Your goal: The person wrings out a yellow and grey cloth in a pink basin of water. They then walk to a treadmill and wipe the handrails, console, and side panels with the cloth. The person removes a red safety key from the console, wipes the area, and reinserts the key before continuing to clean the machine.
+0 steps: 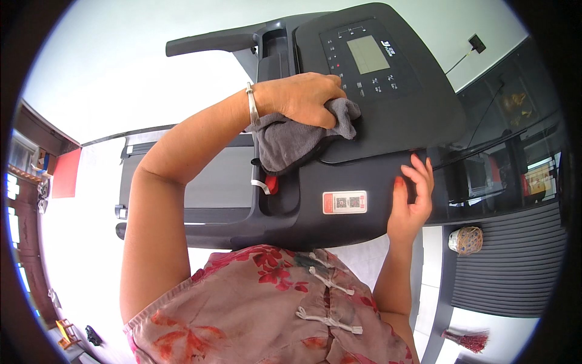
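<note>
My left hand [309, 98], with a silver bracelet at the wrist, grips a bunched grey cloth [291, 141]. The cloth lies over the left edge of a black treadmill console [404, 118], beside the button panel. My right hand [411, 195] is at the console's right side, its fingers apart and curved. Nothing is held in it, and whether its fingertips touch the edge is hard to tell. Between my hands a label with printed codes [344, 202] is stuck on the lower housing. A small display [368, 54] sits higher on the console.
A treadmill handrail [211, 42] extends left. A red safety-key piece with a white strap [271, 185] sits in a side recess. The running belt [220, 177] lies beyond my left arm. To the right are a glossy black surface [473, 177] and a woven-covered pot [468, 240].
</note>
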Available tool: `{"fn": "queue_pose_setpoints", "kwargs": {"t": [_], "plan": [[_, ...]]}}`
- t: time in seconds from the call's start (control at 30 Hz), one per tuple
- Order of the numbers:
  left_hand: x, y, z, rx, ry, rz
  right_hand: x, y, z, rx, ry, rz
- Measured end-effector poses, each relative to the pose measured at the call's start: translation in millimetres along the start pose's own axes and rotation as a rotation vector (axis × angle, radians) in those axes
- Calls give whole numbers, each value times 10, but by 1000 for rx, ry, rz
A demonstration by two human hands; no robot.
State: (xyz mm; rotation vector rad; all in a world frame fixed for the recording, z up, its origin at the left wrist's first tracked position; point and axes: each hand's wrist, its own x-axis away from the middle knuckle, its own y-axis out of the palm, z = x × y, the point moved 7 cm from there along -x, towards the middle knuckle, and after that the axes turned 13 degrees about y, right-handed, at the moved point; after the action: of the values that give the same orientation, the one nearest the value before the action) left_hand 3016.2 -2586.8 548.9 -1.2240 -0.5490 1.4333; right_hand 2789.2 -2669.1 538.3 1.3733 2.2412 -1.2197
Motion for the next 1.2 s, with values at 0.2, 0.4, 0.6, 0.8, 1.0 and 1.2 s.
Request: {"fn": "queue_pose_setpoints", "kwargs": {"t": [0.2,0.4,0.6,0.8,1.0,1.2], "plan": [[3,21,44,258,128,218,0,-21,-25,9,-1,3],[-53,-25,-43,7,62,406,0,-2,-43,29,10,-3],[100,103,213,-41,121,286,12,1,-23,23,20,-3],[361,-10,139,483,295,463,10,-2,-14,22,15,-3],[440,-144,-534,506,-29,929,-16,15,-26,-11,8,-5],[444,310,-230,-155,-273,493,14,6,8,12,42,-1]]}}
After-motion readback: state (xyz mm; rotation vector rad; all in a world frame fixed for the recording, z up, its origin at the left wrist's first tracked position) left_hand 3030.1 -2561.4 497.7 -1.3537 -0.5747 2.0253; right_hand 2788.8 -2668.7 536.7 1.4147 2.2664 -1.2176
